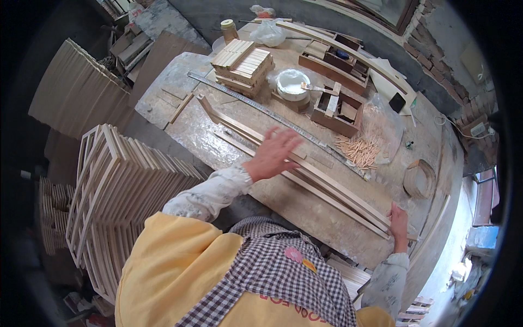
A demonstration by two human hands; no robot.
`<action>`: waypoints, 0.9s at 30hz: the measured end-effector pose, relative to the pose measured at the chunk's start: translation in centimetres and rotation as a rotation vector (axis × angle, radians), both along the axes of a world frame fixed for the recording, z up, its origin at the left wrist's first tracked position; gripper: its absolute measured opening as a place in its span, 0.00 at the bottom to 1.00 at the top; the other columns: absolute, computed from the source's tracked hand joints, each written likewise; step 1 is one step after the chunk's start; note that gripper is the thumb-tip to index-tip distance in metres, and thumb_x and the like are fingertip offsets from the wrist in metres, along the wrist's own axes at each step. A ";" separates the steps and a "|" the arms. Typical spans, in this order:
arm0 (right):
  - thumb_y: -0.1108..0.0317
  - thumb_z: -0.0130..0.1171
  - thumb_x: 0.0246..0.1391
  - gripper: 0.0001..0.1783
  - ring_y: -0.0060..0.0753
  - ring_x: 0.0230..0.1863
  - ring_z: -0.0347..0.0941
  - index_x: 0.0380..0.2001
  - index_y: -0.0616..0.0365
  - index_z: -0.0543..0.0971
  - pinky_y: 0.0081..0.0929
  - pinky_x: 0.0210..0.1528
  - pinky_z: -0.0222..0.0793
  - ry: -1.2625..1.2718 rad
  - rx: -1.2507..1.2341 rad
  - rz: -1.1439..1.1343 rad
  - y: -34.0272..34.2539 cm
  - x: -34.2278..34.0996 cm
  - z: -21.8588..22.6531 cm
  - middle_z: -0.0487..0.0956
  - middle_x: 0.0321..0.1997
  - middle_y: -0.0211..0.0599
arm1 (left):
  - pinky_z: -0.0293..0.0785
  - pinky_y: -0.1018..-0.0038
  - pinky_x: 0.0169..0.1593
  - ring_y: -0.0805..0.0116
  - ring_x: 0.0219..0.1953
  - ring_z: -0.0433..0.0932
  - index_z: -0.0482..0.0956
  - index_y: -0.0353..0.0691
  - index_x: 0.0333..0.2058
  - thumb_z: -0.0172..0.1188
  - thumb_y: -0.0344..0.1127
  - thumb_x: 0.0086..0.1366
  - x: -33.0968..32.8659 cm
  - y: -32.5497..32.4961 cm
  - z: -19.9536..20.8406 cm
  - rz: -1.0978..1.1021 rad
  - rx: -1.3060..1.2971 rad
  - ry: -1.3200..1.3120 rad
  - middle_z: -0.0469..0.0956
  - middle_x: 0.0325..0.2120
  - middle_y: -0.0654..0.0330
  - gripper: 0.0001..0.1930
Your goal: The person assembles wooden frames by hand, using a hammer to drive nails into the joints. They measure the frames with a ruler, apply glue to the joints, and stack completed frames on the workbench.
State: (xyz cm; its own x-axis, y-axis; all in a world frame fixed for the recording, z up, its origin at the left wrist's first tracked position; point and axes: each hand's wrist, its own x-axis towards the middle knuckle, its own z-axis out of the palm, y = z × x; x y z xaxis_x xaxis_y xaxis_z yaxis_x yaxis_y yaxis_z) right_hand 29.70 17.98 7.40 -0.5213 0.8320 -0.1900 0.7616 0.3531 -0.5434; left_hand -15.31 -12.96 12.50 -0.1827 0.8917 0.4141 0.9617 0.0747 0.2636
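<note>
Long, narrow wooden strips (340, 192) lie side by side across the workbench (332, 237), with a short slanting wooden piece (205, 107) at their far-left end. My left hand (274, 153) is over the middle of the strips, fingers spread and slightly blurred; whether it touches them I cannot tell. At their near-right end, my right hand (399, 222) has its fingers closed around a strip's end, partly hiding it. Beyond the strips a long metal straightedge (272, 117) lies roughly parallel to them.
Behind the straightedge stand stacked wooden pieces (242, 64), a white tub (292, 85) with a brush (316, 88), and a wooden box (338, 111). Beside it, dowels (357, 151) spill from a plastic bag (384, 128). Assembled wooden frames (122, 191) are stacked at left.
</note>
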 end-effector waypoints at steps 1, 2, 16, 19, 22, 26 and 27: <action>0.38 0.47 0.69 0.38 0.35 0.20 0.70 0.21 0.63 0.78 0.38 0.29 0.65 0.006 0.012 0.008 -0.1 0.1 0.0 0.71 0.14 0.39 | 0.53 0.54 0.68 0.56 0.62 0.67 0.71 0.48 0.60 0.75 0.52 0.52 -0.6 -1.2 -0.3 0.086 0.130 0.038 0.71 0.58 0.57 0.39; 0.38 0.47 0.69 0.38 0.35 0.19 0.70 0.21 0.63 0.78 0.38 0.28 0.65 0.001 -0.007 -0.005 -0.1 0.1 0.1 0.71 0.14 0.39 | 0.50 0.53 0.68 0.51 0.67 0.60 0.68 0.46 0.63 0.79 0.52 0.46 -1.5 -2.8 -1.1 0.221 0.228 0.033 0.65 0.63 0.54 0.47; 0.41 0.49 0.70 0.36 0.25 0.21 0.68 0.20 0.62 0.79 0.31 0.28 0.64 -0.023 -0.043 0.034 0.8 -0.2 0.6 0.72 0.17 0.30 | 0.61 0.51 0.59 0.49 0.45 0.83 0.71 0.40 0.53 0.79 0.49 0.49 -18.1 -9.0 -12.0 0.935 0.045 -0.620 0.86 0.38 0.54 0.38; 0.41 0.48 0.70 0.36 0.25 0.22 0.68 0.20 0.63 0.79 0.29 0.29 0.64 -0.027 -0.070 0.029 0.7 -0.4 0.8 0.72 0.17 0.30 | 0.64 0.57 0.55 0.54 0.48 0.83 0.72 0.42 0.54 0.79 0.51 0.47 -18.7 -9.1 -11.7 0.910 -0.044 -0.607 0.86 0.43 0.56 0.39; 0.41 0.48 0.70 0.36 0.25 0.22 0.67 0.20 0.63 0.79 0.30 0.29 0.63 -0.001 -0.056 0.036 1.1 -0.5 0.3 0.73 0.16 0.30 | 0.62 0.55 0.56 0.54 0.49 0.83 0.74 0.44 0.53 0.79 0.51 0.46 -19.5 -8.8 -11.1 0.930 -0.180 -0.591 0.86 0.43 0.58 0.38; 0.43 0.45 0.71 0.37 0.30 0.20 0.69 0.20 0.65 0.79 0.35 0.28 0.64 -0.037 -0.030 0.026 0.9 -0.9 0.1 0.73 0.15 0.36 | 0.62 0.52 0.59 0.54 0.50 0.82 0.74 0.45 0.53 0.80 0.50 0.46 -19.5 -8.7 -10.3 0.953 -0.230 -0.591 0.85 0.44 0.57 0.37; 0.43 0.45 0.72 0.37 0.30 0.20 0.69 0.20 0.65 0.79 0.35 0.28 0.64 -0.054 -0.031 0.016 0.9 -0.7 0.1 0.73 0.15 0.36 | 0.62 0.52 0.59 0.54 0.51 0.81 0.74 0.44 0.54 0.79 0.49 0.47 -19.5 -8.6 -10.1 0.951 -0.243 -0.628 0.84 0.45 0.56 0.37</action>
